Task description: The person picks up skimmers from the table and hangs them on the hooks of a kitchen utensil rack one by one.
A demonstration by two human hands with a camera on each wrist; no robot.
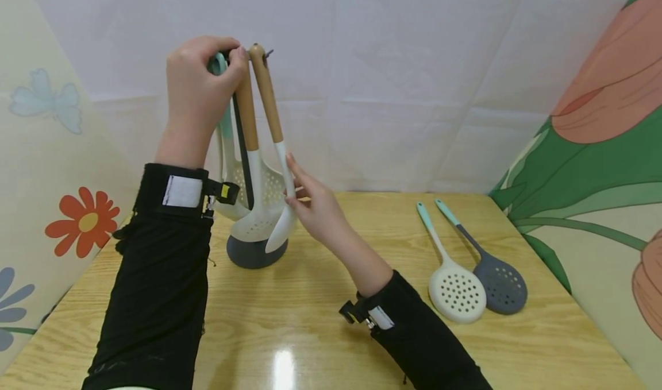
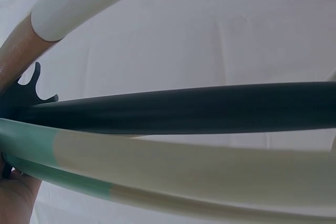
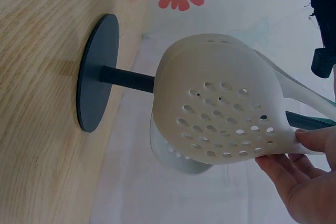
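Up top, your left hand (image 1: 199, 91) pinches the top of the dark utensil stand (image 1: 256, 251), fingers curled round the hooks w/ the mint handle end; your right hand (image 1: 315, 203) has fingers nearly straight, lightly touching the white neck of a wood-handled spoon (image 1: 274, 143) that hangs from the stand, near the back of the desk (image 1: 310, 332); beside it hangs a slotted ladle (image 3: 220, 119).

Risks, as I judge them: the spoon leans out at an angle, so a nudge from your right fingers could slip it off its hook; pressing sideways at the top could tip the stand, since its round base is small.

Head view alone shows a white skimmer (image 1: 455, 289) & grey skimmer (image 1: 499, 286) flat on the desk to the right; right wrist view shows the ladle's holes & the base disc; left wrist view shows only handles close-up & a hook prong.
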